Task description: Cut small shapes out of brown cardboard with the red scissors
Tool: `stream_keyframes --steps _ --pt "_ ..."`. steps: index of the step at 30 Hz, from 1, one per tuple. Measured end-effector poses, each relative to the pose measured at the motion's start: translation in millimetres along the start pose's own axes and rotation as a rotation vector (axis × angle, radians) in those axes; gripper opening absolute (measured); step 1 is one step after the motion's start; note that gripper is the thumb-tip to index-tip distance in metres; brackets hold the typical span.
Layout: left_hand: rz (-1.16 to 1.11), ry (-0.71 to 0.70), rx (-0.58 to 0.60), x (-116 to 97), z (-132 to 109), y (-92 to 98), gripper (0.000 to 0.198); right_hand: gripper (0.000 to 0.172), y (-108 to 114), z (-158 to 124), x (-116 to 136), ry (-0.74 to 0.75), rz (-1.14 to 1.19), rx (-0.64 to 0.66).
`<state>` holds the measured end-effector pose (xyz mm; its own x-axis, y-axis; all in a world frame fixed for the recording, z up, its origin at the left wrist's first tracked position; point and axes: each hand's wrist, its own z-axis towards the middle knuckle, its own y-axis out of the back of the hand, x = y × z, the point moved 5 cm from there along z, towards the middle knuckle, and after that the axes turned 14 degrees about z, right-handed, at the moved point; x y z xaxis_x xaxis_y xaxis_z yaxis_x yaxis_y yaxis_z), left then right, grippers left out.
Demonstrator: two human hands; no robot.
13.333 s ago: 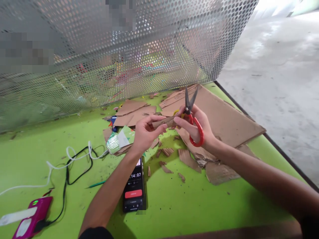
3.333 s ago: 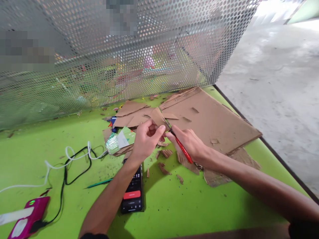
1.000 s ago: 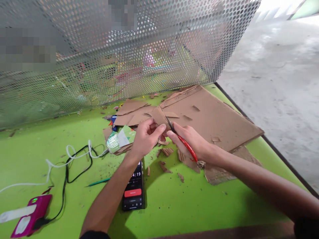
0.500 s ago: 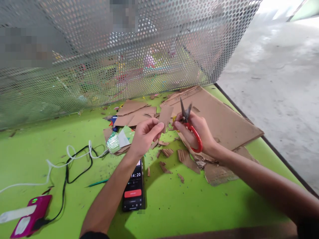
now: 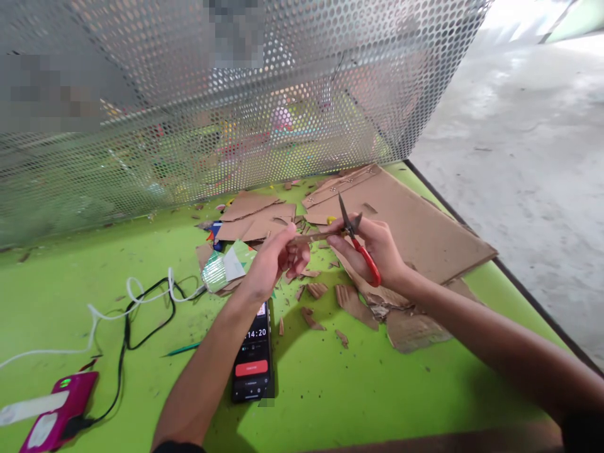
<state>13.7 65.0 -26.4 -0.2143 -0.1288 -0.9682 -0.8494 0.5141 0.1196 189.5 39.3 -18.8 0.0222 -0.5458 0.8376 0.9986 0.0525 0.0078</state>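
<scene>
My left hand [image 5: 282, 258] pinches one end of a small cardboard piece [image 5: 312, 238], now seen nearly edge-on. Its other end meets the fingertips of my right hand [image 5: 372, 248]. That hand also grips red-handled scissors [image 5: 365, 259], whose dark blades point up and away and stand a little apart. Whether the right fingertips pinch the cardboard or only touch it is hard to tell. Below both hands, torn cardboard scraps [image 5: 317, 290] lie on the green table [image 5: 330, 390].
A large cardboard sheet [image 5: 425, 233] lies at the right, with smaller cardboard pieces [image 5: 255, 217] farther back. A perforated metal panel [image 5: 236, 126] rises behind. Near my left forearm are a phone [image 5: 252, 371], a green pencil-like stick [image 5: 182, 349], cables [image 5: 127, 321] and a magenta device [image 5: 63, 402].
The cardboard piece has turned from upright and face-on to lying flat, edge-on, between my hands. My right fingertips have come to its end, and the scissors have tilted slightly.
</scene>
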Motion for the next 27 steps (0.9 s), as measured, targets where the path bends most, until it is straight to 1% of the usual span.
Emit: stream_keyframes --steps 1,3,5,8,9,11,13,16,20,23,25,27 --pt "-0.009 -0.028 -0.038 1 2 2.2 0.060 0.009 -1 0 -4 -0.106 0.074 -0.029" --pt "-0.005 -0.135 -0.142 1 4 6.9 0.058 0.021 -5 -3 -10 -0.311 0.259 -0.087" --pt "0.014 -0.229 -0.207 0 3 7.9 0.054 0.029 -9 -6 -12 -0.442 0.421 -0.125" --pt "0.109 -0.287 -0.227 -4 -1 3.1 0.049 0.032 -14 -9 -11 -0.524 0.541 -0.155" --pt "0.166 -0.289 -0.237 -7 -3 1.4 0.044 0.032 -16 -10 -11 -0.544 0.558 -0.154" --pt "0.267 -0.285 -0.294 -11 -6 0.5 0.032 0.033 -18 -12 -11 -0.578 0.576 -0.136" --pt "0.297 -0.285 -0.340 -15 -7 0.7 0.029 0.034 -21 -13 -10 -0.600 0.572 -0.111" --pt "0.237 -0.286 -0.375 -16 -7 1.7 0.030 0.033 -22 -14 -8 -0.588 0.529 -0.096" --pt "0.155 -0.240 -0.362 -11 -6 -0.1 0.025 0.031 -21 -14 -8 -0.552 0.464 -0.087" --pt "0.123 -0.217 -0.361 -10 -6 0.5 0.031 0.029 -19 -14 -7 -0.505 0.415 -0.070" --pt "0.108 -0.226 -0.388 -11 -6 4.9 0.031 0.028 -18 -14 -6 -0.460 0.286 -0.035" --pt "0.094 -0.252 -0.426 -13 -6 11.9 0.027 0.030 -19 -13 -4 -0.417 0.084 0.030"
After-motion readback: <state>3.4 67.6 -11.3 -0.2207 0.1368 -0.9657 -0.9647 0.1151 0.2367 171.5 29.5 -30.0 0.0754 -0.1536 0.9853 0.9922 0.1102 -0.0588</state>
